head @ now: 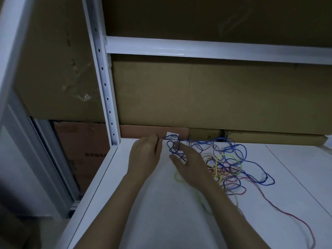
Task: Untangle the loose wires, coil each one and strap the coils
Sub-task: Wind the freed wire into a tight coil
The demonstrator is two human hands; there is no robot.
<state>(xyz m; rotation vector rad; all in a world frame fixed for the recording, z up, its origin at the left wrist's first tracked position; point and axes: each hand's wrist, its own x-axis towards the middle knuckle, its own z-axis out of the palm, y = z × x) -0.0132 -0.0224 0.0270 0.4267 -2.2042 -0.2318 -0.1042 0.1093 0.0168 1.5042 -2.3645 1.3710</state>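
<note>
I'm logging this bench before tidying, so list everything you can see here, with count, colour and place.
Blue wire: one, blue, tangled at shelf back, end pulled left.
Yellow wire: one, yellow-green, in tangle middle.
Red wire: one, red, trailing right.
Shelf: one, white, under the wires.
Post: one, white, perforated, left.
Boxes: several, brown, behind.
Label: one, white, on box.
Left hand: pinches blue wire end.
Right hand: on tangle, grip unclear.

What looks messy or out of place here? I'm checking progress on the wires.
The blue wire, yellow wire and red wire lie tangled on the white shelf; none is coiled.
</note>
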